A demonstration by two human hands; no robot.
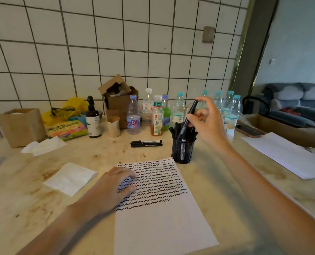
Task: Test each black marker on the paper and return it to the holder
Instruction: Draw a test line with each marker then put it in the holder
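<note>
Black marker [189, 115] is light, stiff and smooth; the right hand [206, 122] pinches its upper half, tip inside the mesh holder [183, 150]. Left hand [114, 183] lies flat on the paper [162, 218], fingers straight.

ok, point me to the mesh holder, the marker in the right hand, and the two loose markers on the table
mesh holder [183, 151], head view, front of the mesh wall
marker [192, 109], head view, upper barrel above the fingers
loose markers [146, 143], head view, middle of the pair
</note>
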